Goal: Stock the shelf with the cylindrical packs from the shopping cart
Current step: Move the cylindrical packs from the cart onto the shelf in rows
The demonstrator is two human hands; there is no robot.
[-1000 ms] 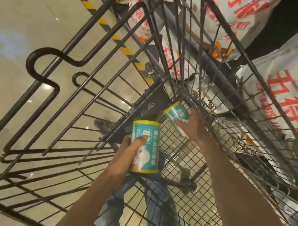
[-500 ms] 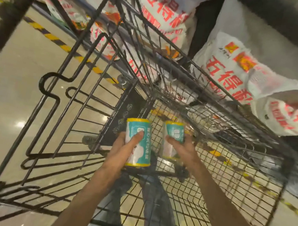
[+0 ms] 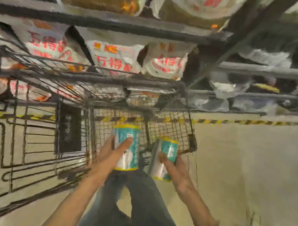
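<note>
Cylindrical packs are what the job turns on, yet the biggest thing in view is the shelf (image 3: 108, 24), a dark metal rack whose tiers are filled with white printed sacks (image 3: 114, 59); no teal pack can be made out on it, though blur hides much. Below it stands the wire shopping cart (image 3: 24, 150), its basket apparently emptied, as far as the smeared picture shows. Two packs are held upright above the cart's near end: the left hand (image 3: 110, 156) is wrapped round the left pack (image 3: 128, 147), thumb across its front, and the right hand (image 3: 176, 169) grips the right pack (image 3: 164, 157). Shelving looks yet to come for both.
</note>
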